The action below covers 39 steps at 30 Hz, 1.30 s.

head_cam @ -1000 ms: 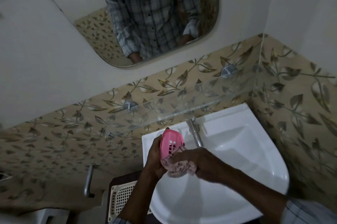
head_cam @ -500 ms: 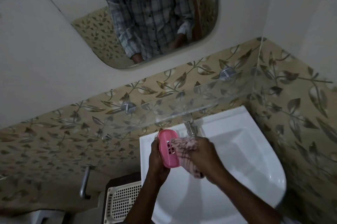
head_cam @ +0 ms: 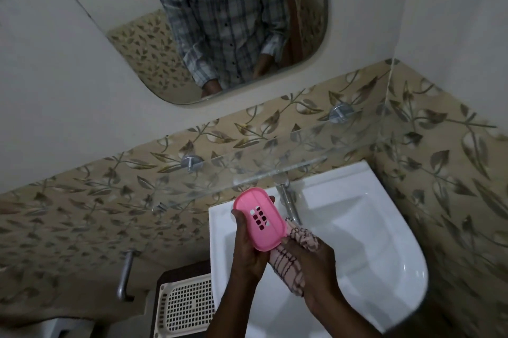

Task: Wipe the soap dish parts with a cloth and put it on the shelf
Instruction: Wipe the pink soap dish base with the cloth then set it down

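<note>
While fingers (head_cam: 242, 220) clasp dish (head_cam: 259, 218), cloth (head_cam: 291, 260) gripped

Home bathroom — white sink (head_cam: 371, 230) with tap (head_cam: 288, 203) in a corner, wall mirror (head_cam: 192, 21) above, glass shelf (head_cam: 275, 164) on metal pegs, leaf-patterned tiles (head_cam: 82, 208) — small, dim.

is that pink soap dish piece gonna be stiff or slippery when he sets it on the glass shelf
The pink soap dish piece probably stays stiff: it keeps its oval shape in the left hand. It looks like thin, perforated plastic, so likely light. Its smooth surface may slide on the glass shelf.
</note>
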Each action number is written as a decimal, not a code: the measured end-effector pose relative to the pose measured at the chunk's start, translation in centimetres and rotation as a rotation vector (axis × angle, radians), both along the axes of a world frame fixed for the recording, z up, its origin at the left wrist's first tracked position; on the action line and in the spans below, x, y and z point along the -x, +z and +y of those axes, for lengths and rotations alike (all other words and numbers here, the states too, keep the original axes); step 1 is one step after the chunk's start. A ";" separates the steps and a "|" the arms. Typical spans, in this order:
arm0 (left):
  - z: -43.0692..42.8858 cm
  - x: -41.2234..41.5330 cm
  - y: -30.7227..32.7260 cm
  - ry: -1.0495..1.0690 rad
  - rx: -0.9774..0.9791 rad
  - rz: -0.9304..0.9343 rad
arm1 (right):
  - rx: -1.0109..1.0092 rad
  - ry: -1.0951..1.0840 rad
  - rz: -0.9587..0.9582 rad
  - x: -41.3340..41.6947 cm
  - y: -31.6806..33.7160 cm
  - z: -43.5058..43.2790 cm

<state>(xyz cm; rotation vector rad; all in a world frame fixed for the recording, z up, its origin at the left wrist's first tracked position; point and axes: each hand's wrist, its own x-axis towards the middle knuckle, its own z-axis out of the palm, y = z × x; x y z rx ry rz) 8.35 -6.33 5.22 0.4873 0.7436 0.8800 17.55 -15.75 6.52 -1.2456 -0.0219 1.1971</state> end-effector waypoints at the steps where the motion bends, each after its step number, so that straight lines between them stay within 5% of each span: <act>1: -0.1 -0.1 -0.1 0.009 -0.005 0.005 | -0.019 -0.007 0.013 -0.3 0.2 0.0; 9: -0.7 0.3 0.3 0.039 0.015 0.006 | -0.141 0.001 0.044 -0.8 -0.1 0.4; 11: -0.7 0.1 0.7 0.103 -0.061 0.240 | -0.163 -0.015 0.021 -0.9 -0.4 0.4; 15: -1.2 -1.0 1.2 0.323 -0.349 1.040 | -0.105 -0.065 -0.205 -1.1 -1.2 0.5; 18: -1.9 -1.6 1.3 0.105 -0.335 1.174 | -0.077 -0.047 -0.337 -0.8 -1.4 0.2; 21: -1.8 -1.6 2.0 -0.079 -0.163 0.959 | -0.077 -0.010 -0.486 -0.2 -1.0 -0.2; 25: -0.9 -1.1 2.1 -0.059 -0.081 0.685 | -0.090 0.093 -0.599 -0.3 -0.9 -0.1; 27: -0.1 -0.1 1.9 -0.017 0.033 0.526 | -0.122 0.132 -0.464 -0.9 -1.1 0.2; 32: 1.8 3.9 2.3 -0.139 0.287 0.083 | -0.082 0.062 0.295 -5.0 -2.0 0.1; 39: 3.2 5.8 1.0 -0.340 0.339 -0.062 | -0.118 0.146 0.321 -8.8 -3.0 -0.1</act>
